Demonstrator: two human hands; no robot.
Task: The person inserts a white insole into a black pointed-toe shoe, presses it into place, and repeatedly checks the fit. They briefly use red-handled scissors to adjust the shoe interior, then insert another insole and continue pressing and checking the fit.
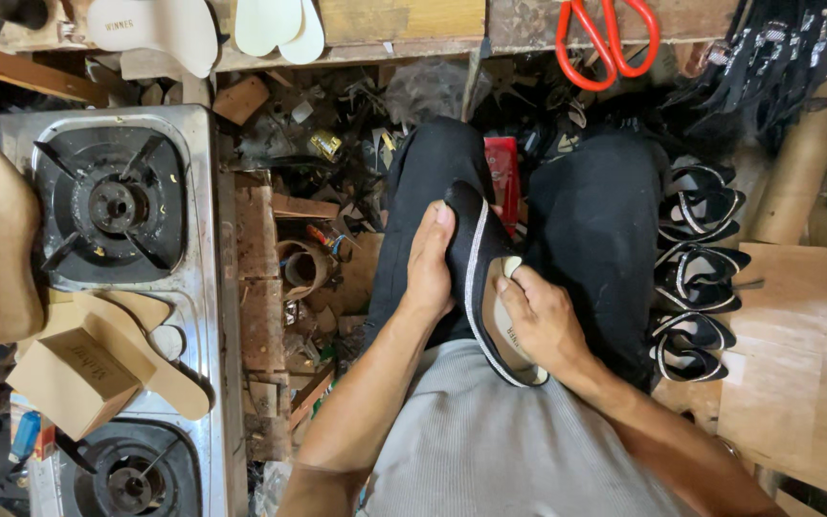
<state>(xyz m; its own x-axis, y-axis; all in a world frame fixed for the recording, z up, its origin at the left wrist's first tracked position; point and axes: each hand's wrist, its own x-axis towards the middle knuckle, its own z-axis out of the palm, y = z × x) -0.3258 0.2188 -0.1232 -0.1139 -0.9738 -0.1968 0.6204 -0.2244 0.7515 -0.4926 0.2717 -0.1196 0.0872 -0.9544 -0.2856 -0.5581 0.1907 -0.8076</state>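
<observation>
Shoe (476, 258), black flat with a silver-trimmed edge, lay across the person's lap over the black trousers (593, 225), toe pointing away. Left hand (430, 263) wrapped the outer side of the toe part, fingers curled snug on the upper. Right hand (540, 321) pressed a pale insole (506, 330) into the heel end, thumb on top, other fingers probably under the sole, though that was hidden. Risk, as judged: insole could seat crooked or wrinkle if the thumb pushed before the edges lined up; any glue, not visible here, would smear on the upper. Shoe could also slip off the knee toward the scrap-strewn floor (327, 172). Stack of finished black uppers (696, 268) sat just beside the right thigh; gas stove (117, 201) well apart on the left.
</observation>
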